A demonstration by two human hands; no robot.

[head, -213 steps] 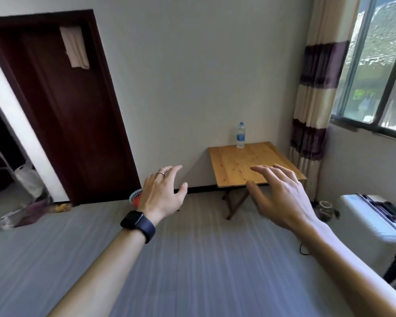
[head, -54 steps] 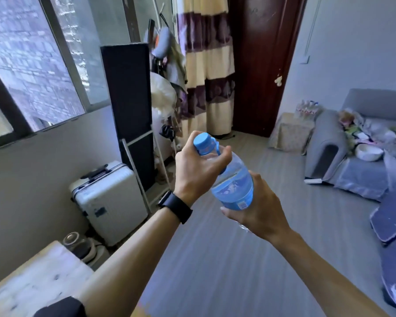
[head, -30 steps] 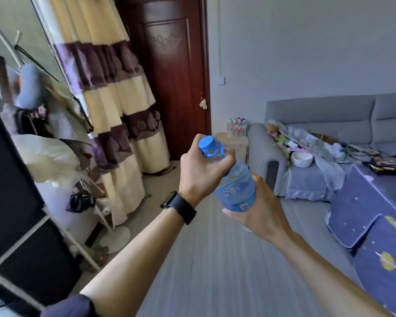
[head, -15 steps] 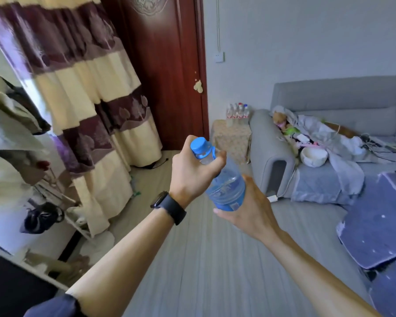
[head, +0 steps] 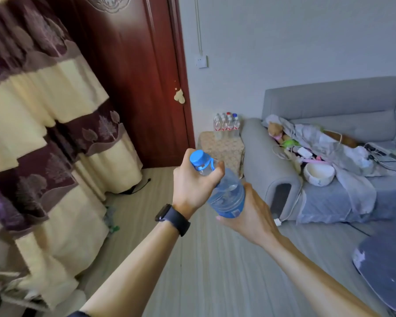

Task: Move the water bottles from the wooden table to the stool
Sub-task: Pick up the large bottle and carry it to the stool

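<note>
My left hand (head: 192,186) has its fingers and thumb curled round the neck of the water bottle (head: 226,195), just under the blue cap (head: 198,157). My right hand (head: 252,216) cups the lower body of the same bottle from beneath, thumb up along its side and one fingertip showing under the blue label, so both hands grip it. The bottle is tilted, cap toward the upper left, and is held in the air above the striped floor (head: 204,271), touching nothing but my hands. A dark watch (head: 173,216) sits on my left wrist.

Beyond the bottle I see the stool (head: 224,147), draped in a pale patterned cloth and standing just beside the armrest of the grey sofa (head: 329,104). A cluster of clear bottles (head: 226,124) stands upright at the back of it. The sofa carries clothes, cables and a white bowl (head: 319,175). Left of the stool is a dark red door (head: 133,76), and nearer me hangs a cream and purple curtain (head: 44,99)
</note>
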